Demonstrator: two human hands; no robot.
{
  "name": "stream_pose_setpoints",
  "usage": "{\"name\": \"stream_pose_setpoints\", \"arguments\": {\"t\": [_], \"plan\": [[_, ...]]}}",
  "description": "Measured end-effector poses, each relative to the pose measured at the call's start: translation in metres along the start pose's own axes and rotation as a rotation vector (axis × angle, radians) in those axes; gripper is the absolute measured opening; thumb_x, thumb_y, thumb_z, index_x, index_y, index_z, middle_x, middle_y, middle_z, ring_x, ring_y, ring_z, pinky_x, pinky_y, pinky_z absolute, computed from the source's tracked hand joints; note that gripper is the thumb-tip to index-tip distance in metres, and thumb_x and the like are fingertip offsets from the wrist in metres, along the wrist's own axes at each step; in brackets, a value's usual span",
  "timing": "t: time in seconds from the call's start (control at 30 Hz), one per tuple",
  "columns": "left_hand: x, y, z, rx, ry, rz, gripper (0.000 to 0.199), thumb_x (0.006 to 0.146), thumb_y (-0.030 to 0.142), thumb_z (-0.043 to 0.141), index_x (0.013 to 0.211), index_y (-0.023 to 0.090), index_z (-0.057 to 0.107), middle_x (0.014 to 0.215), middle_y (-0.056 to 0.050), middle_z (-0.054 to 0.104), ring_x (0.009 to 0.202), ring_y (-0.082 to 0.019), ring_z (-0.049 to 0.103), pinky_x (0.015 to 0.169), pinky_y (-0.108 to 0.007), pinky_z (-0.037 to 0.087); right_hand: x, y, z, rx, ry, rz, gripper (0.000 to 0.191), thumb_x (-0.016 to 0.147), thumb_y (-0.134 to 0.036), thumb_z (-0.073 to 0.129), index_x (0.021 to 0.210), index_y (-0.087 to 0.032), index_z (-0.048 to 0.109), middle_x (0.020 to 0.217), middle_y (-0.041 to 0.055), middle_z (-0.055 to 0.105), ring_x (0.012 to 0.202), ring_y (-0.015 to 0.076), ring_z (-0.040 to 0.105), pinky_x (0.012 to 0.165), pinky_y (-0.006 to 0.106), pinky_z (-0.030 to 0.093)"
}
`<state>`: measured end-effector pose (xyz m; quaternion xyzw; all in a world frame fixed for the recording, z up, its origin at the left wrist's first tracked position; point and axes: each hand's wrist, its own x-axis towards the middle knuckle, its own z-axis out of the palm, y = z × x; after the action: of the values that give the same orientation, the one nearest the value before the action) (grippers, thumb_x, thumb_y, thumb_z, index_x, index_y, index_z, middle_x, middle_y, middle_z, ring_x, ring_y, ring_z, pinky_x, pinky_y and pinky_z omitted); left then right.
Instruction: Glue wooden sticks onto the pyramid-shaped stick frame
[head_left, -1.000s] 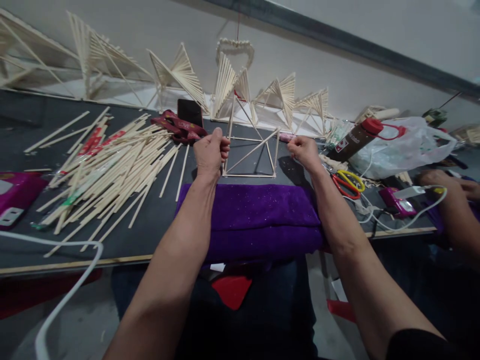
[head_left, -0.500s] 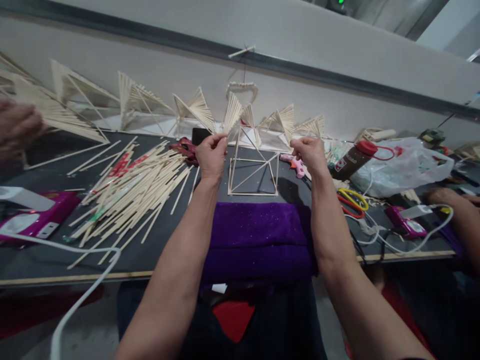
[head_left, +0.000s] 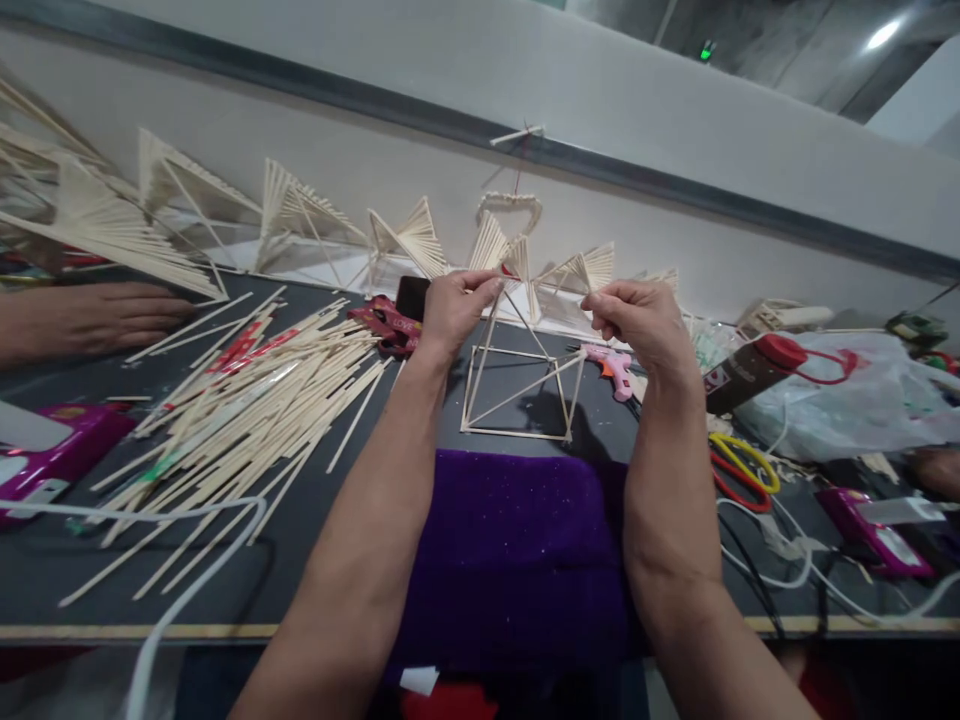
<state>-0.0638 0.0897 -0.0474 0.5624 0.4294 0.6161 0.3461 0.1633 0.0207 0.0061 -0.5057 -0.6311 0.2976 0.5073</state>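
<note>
Fingertips of your left hand (head_left: 457,315) pinch together at the stick frame (head_left: 525,391)'s peak; your right hand (head_left: 637,315)'s curl closed, apart; any grip is unclear. The frame stands on the table (head_left: 300,510), peak up, long axis roughly upright.

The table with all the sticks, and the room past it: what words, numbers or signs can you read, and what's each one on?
"LOVE" – on the dark red strap; the letters under it are too blurred to read.
Pale lettering on the dark bottle – too blurred to read.
Marks on the left magenta box – too small to read.
Small green light up high – too blurred to tell if it's a sign.
</note>
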Motion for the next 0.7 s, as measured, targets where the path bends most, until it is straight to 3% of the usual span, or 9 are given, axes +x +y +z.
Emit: {"name": "stream_pose_setpoints", "arguments": {"t": [0.1, 0.23, 0.43, 0.7], "plan": [[0.000, -0.003, 0.003, 0.092, -0.085, 0.095, 0.026, 0.073, 0.039, 0.071, 0.086, 0.018, 0.079, 0.077, -0.001, 0.073, 0.079, -0.018, 0.065, 0.066, -0.023, 0.047, -0.008, -0.006, -0.010, -0.087, -0.105, -0.011, 0.016, 0.073, -0.031, 0.074, 0.076, -0.015, 0.075, 0.058, -0.0009, 0.062, 0.046, 0.0059, 0.050, 0.042, 0.018, 0.035], [-0.004, 0.000, 0.007, 0.152, -0.107, 0.105, 0.030, 0.075, 0.037, 0.068, 0.094, 0.017, 0.078, 0.087, -0.004, 0.075, 0.083, -0.019, 0.065, 0.072, -0.026, 0.048, -0.015, -0.013, -0.017, -0.213, -0.261, -0.017, 0.025, 0.070, -0.034, 0.078, 0.087, -0.016, 0.076, 0.062, -0.0004, 0.063, 0.052, 0.0087, 0.054, 0.047, 0.021, 0.040], [-0.007, 0.004, 0.012, 0.176, -0.047, 0.096, 0.024, 0.080, 0.029, 0.059, 0.090, 0.016, 0.076, 0.086, -0.005, 0.074, 0.079, -0.017, 0.063, 0.071, -0.027, 0.049, -0.011, -0.013, -0.011, -0.295, -0.424, -0.012, 0.023, 0.067, -0.034, 0.080, 0.078, -0.015, 0.074, 0.067, 0.0029, 0.066, 0.059, 0.0116, 0.057, 0.053, 0.026, 0.042], [-0.006, 0.001, 0.017, 0.206, -0.007, 0.084, 0.019, 0.079, 0.024, 0.057, 0.085, 0.016, 0.074, 0.080, -0.003, 0.072, 0.078, -0.015, 0.061, 0.072, -0.027, 0.049, -0.012, -0.014, -0.008, -0.356, -0.444, -0.008, 0.021, 0.069, -0.034, 0.078, 0.073, -0.015, 0.072, 0.059, 0.0005, 0.060, 0.054, 0.0097, 0.052, 0.049, 0.025, 0.037]]}}
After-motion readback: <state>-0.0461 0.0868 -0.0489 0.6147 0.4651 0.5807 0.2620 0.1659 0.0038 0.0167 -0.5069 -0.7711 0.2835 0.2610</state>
